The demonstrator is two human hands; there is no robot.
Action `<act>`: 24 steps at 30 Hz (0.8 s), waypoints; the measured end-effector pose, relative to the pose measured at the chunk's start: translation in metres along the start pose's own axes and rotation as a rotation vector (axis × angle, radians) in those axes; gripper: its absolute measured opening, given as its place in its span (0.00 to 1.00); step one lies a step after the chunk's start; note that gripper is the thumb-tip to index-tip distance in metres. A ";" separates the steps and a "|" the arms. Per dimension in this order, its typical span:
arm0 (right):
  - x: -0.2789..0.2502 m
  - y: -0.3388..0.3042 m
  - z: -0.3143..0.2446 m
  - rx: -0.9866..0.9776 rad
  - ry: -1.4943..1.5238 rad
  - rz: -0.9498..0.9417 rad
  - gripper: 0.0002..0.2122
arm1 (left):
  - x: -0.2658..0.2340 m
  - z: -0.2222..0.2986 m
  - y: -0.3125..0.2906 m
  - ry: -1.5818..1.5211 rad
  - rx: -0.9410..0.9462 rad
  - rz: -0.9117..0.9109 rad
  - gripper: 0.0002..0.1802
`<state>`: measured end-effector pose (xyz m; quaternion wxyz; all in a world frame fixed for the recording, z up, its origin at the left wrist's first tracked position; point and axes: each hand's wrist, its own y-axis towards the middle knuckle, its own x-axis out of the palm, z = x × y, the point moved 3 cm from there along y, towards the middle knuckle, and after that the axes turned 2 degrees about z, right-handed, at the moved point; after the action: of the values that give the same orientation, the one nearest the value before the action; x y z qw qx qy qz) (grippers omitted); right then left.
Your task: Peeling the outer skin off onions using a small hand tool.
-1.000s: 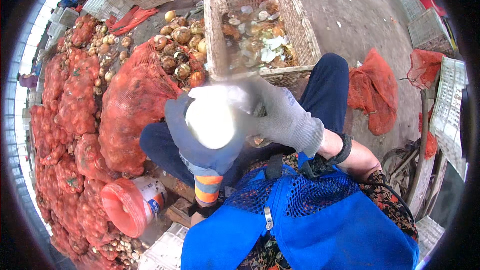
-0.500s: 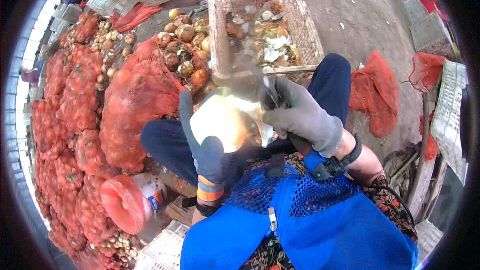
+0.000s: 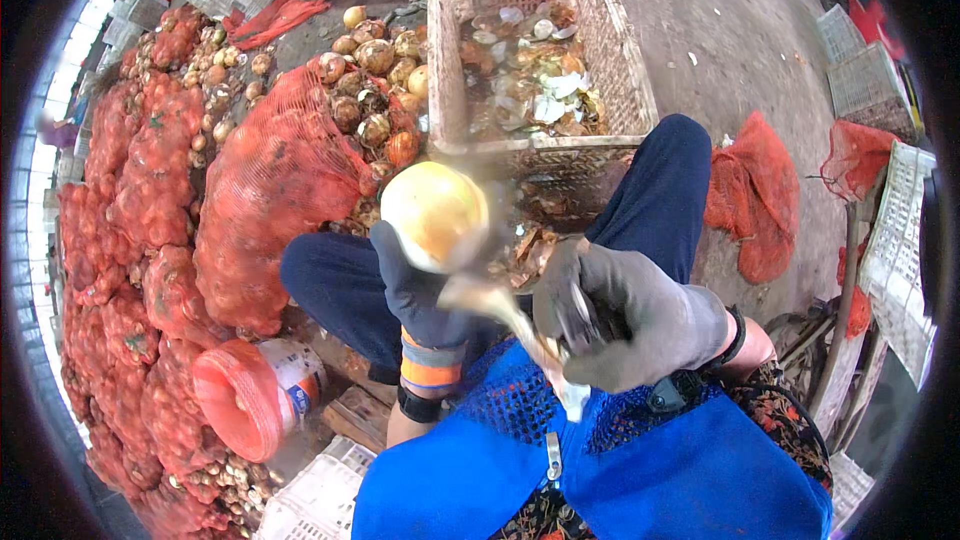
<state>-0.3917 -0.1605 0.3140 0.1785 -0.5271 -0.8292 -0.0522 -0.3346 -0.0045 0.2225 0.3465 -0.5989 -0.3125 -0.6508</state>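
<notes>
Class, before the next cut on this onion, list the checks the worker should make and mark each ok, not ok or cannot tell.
1. Onion held firmly in left hand: ok, gloved fingers wrap its underside.
2. Knife gripped in right hand: ok, though the blade is blurred.
3. Both hands gloved: ok.
4. Blade clear of the left fingers: cannot tell, blur.
5. Scrap crate within reach ahead: ok, peelings already inside.
6. Apron covering the lap: ok.

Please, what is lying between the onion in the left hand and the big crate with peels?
In the head view, between the onion and the crate lie only loose peel scraps on the ground; the left hand holds the onion from below.
</notes>
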 end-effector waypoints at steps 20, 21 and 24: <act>-0.057 0.000 0.084 0.290 -0.004 0.407 0.14 | -0.015 0.056 -0.010 1.145 0.414 0.183 0.38; -0.054 -0.011 0.098 0.272 0.027 0.363 0.13 | -0.012 0.058 -0.008 1.310 0.445 0.178 0.37; -0.036 -0.025 0.089 0.390 0.188 0.277 0.12 | 0.004 0.059 -0.006 1.825 0.543 0.164 0.35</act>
<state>-0.4221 -0.1783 0.2213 0.3585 -0.5839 -0.7234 0.0850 -0.3065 0.0472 0.2317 0.6282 0.2203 -0.0191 -0.7460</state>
